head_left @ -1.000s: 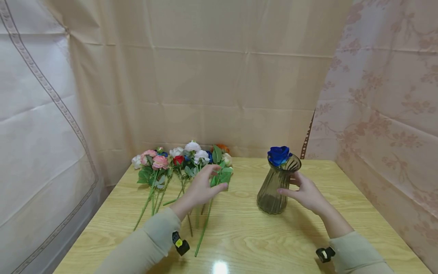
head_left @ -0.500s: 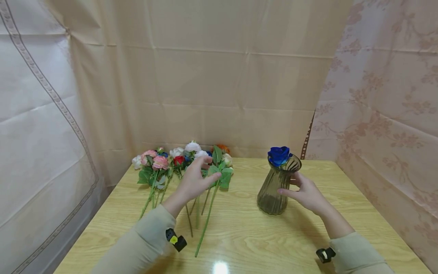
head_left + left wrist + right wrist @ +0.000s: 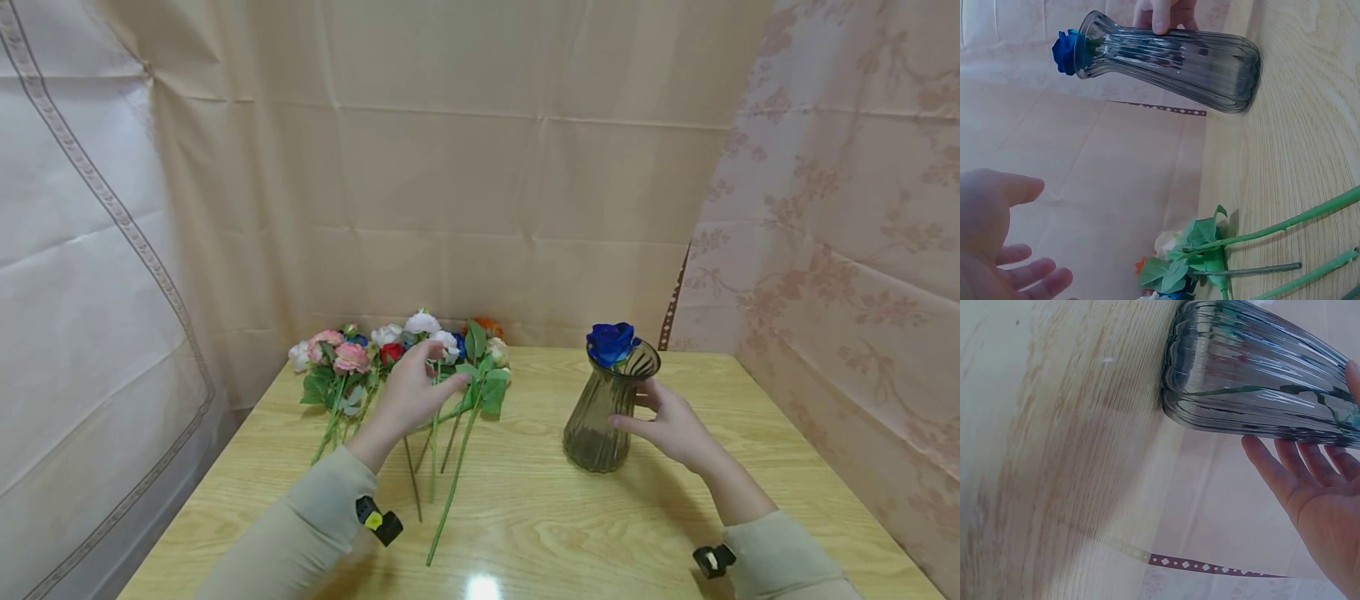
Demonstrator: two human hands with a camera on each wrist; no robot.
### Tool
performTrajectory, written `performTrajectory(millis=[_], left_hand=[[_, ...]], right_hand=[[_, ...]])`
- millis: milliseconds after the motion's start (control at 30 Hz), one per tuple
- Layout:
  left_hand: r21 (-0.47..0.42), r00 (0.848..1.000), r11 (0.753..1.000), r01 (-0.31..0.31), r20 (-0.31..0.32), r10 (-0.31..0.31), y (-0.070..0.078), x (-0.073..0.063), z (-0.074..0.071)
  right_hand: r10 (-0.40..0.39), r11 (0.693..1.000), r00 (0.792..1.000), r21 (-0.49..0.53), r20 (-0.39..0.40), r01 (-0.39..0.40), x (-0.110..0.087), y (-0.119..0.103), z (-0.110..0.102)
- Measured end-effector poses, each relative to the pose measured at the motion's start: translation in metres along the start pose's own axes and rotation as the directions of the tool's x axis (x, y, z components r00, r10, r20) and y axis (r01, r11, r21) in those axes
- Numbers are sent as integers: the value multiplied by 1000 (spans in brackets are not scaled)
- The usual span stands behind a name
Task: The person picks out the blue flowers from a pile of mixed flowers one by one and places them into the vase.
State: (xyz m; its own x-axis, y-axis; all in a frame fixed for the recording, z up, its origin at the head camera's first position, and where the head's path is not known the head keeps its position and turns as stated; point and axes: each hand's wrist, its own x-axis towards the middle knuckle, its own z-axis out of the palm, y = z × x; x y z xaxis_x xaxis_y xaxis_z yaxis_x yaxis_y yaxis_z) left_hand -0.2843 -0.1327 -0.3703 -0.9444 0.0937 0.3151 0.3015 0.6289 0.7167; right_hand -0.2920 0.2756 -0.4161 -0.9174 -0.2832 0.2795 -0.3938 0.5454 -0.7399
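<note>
A smoky ribbed glass vase (image 3: pixel 596 425) stands upright on the right half of the table, with a blue rose (image 3: pixel 611 343) at its mouth. The rose's stem shows through the glass in the right wrist view. My right hand (image 3: pixel 675 423) grips the vase from its right side, thumb in front and fingers behind. Above the pile of flowers, my left hand (image 3: pixel 405 396) holds nothing, its thumb and fingers (image 3: pixel 1032 272) spread apart. Below and around it lie a pink flower (image 3: pixel 351 357), a red rose (image 3: pixel 391 351), a white flower (image 3: pixel 422 322) and a leafy green stem (image 3: pixel 454 483).
The flowers lie with blooms toward the back edge and stems toward the front of the wooden table (image 3: pixel 540 533). An orange flower (image 3: pixel 489 326) and a cream one (image 3: pixel 497 350) sit at the pile's right. Beige cloth (image 3: pixel 480 183) hangs behind the table.
My left hand has drifted left over the flowers, uncovering the leaves and blooms at the pile's right. The right hand and the vase have stayed in place.
</note>
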Motion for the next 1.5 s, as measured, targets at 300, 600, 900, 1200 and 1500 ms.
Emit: performTrajectory(millis=[300, 600, 900, 1200, 1500], left_hand=[[57, 997, 996, 66, 37, -69, -5, 1, -2], [89, 985, 984, 153, 62, -159, -22, 5, 3], [164, 973, 972, 170, 131, -193, -38, 5, 8], [194, 956, 966, 173, 201, -212, -50, 8, 16], [282, 947, 943, 178, 210, -242, -56, 7, 24]], right_hand=[[-5, 1000, 1000, 27, 5, 5, -1, -2, 0], [10, 1000, 1000, 10, 6, -10, -1, -1, 1], [14, 1000, 1000, 8, 9, -14, 0, 2, 2], [18, 1000, 1000, 13, 7, -18, -1, 0, 1], [16, 1000, 1000, 4, 7, -16, -1, -1, 1]])
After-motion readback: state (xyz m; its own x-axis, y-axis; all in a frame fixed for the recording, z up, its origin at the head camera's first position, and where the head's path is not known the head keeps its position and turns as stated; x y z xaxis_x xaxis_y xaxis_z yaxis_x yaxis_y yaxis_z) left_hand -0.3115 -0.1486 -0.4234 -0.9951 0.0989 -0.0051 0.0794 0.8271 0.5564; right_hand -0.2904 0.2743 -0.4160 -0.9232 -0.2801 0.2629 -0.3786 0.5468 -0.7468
